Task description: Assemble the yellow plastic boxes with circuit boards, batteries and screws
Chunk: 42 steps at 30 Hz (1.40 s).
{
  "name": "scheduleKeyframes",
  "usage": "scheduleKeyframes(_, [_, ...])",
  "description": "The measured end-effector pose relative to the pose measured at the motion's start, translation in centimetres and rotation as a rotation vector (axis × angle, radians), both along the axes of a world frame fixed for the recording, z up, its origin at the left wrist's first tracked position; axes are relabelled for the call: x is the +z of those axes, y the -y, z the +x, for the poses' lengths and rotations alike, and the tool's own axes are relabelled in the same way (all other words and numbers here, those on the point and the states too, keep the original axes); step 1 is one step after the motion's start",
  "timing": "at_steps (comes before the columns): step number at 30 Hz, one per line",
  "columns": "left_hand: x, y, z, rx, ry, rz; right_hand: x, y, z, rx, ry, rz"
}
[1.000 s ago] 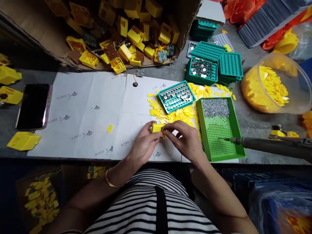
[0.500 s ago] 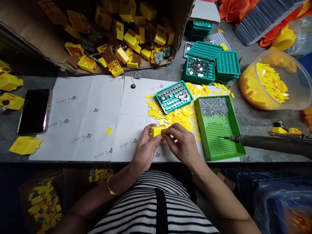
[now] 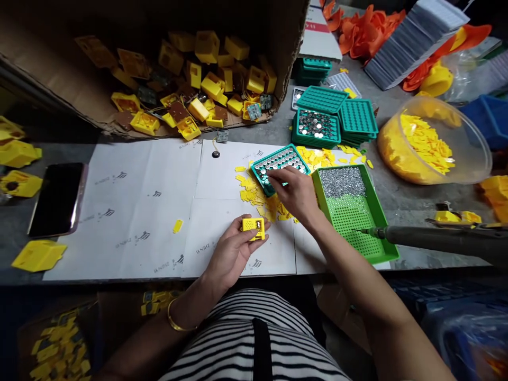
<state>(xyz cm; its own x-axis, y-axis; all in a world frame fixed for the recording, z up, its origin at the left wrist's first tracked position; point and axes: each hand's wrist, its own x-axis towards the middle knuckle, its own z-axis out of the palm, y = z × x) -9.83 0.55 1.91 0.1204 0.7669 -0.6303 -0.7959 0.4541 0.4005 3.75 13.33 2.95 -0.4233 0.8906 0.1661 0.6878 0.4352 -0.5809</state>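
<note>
My left hand (image 3: 231, 248) is closed around a small yellow plastic case (image 3: 250, 228), held over the white paper. Its speaker-hole side faces up, and a cavity with shiny metal inside shows at its right end. My right hand (image 3: 294, 191) reaches over the teal tray (image 3: 264, 185) of silvery button cells (image 3: 284, 156). Thumb and forefinger are pinched together at the cells; whatever they grip is too small to make out. Loose yellow battery covers (image 3: 251, 191) lie beside and below that tray, partly under my right hand.
A green perforated tray (image 3: 376, 211) holds small screws (image 3: 343, 181); an electric screwdriver (image 3: 428, 236) points into it from the right. Behind are stacked teal trays (image 3: 317, 127) and a clear tub (image 3: 470, 153) of yellow pieces. A cardboard box (image 3: 293, 47) of yellow cases stands ahead; a phone (image 3: 57, 198) lies left.
My right hand has left the yellow case and moved up to the button-cell tray. My left hand has lowered the case slightly, and its cavity now shows. The camera view has shifted a little.
</note>
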Motion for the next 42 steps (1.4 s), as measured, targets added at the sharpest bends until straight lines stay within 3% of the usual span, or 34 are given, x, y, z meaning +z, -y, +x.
scheduleKeyframes(5, [-0.3,0.0,-0.5,-0.004,-0.021,-0.002,-1.1,-2.0,-1.2,0.128,0.353,0.046])
scheduleKeyframes(15, [0.0,-0.6,-1.0,0.041,0.009,-0.002,0.3,-2.9,-2.4,0.133,0.587,0.004])
scheduleKeyframes(22, [0.2,-0.9,-1.4,0.068,0.011,-0.018,-0.2,-3.3,-2.0,0.099,0.579,0.05])
scheduleKeyframes(26, [0.2,-0.9,-1.6,0.075,-0.003,-0.015,0.3,-3.8,-1.1,0.058,0.411,0.046])
scheduleKeyframes(29, [0.0,-1.0,-1.6,0.084,-0.004,-0.018,1.1,-1.7,-0.3,0.055,0.089,-0.098])
scheduleKeyframes(32, [-0.2,-1.2,-1.4,0.106,-0.019,-0.002,1.5,2.1,0.2,0.159,-0.13,-0.242])
scheduleKeyframes(36, [-0.1,-1.1,-0.7,0.113,-0.057,0.054,0.8,5.7,0.1,0.245,-0.094,-0.042])
scheduleKeyframes(42, [0.2,-0.8,0.0,0.102,-0.095,0.064,-1.1,6.4,0.1,0.266,0.073,0.146])
